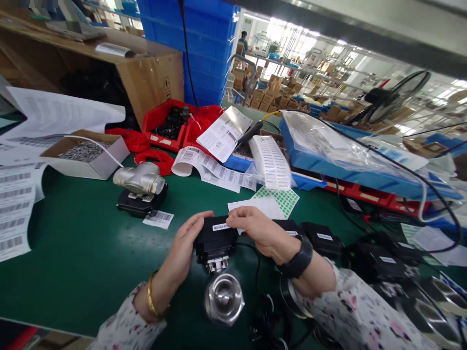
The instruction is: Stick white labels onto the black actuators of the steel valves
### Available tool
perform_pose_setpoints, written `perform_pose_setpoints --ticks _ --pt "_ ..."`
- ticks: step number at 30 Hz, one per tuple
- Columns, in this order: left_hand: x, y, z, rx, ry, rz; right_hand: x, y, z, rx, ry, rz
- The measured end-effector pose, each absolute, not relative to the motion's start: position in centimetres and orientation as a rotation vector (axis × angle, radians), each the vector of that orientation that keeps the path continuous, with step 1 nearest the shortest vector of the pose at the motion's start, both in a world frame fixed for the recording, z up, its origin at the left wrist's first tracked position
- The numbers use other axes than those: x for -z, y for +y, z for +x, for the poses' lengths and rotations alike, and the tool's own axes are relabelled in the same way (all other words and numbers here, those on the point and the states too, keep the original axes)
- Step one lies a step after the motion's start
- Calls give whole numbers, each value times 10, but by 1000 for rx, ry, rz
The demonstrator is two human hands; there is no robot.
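Observation:
A motorized ball valve, with a black actuator box (215, 245) and a shiny metal valve body (224, 297), lies on the green table before me. My left hand (186, 243) is closed along the left side of the box, steadying it. On the box's top face is a white printed label (220, 226). The fingertips of my right hand (255, 228) are pressed together at the label's right end and cover part of it. A second motorized valve (140, 187), metal body upward, lies at the left beside a small barcode label (159, 219).
Several more black actuators (321, 238) with labels lie to the right, with cables around them. Behind are red bins (164, 141), a white box of small metal parts (105, 163), barcode sheets (226, 170) and a sheet of green dot stickers (288, 199). A fan (394, 99) stands at right.

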State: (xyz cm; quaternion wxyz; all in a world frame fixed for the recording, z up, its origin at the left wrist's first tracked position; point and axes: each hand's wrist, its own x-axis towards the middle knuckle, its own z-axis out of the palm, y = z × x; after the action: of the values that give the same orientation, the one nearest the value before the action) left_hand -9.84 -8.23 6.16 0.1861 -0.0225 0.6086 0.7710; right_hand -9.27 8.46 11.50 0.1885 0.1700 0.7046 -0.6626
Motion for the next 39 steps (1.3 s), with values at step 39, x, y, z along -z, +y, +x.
perform_pose_setpoints --ticks 39 --pt "-51 -84 -97 -2060 1845 -52 -113 60 -84 1321 2616 542"
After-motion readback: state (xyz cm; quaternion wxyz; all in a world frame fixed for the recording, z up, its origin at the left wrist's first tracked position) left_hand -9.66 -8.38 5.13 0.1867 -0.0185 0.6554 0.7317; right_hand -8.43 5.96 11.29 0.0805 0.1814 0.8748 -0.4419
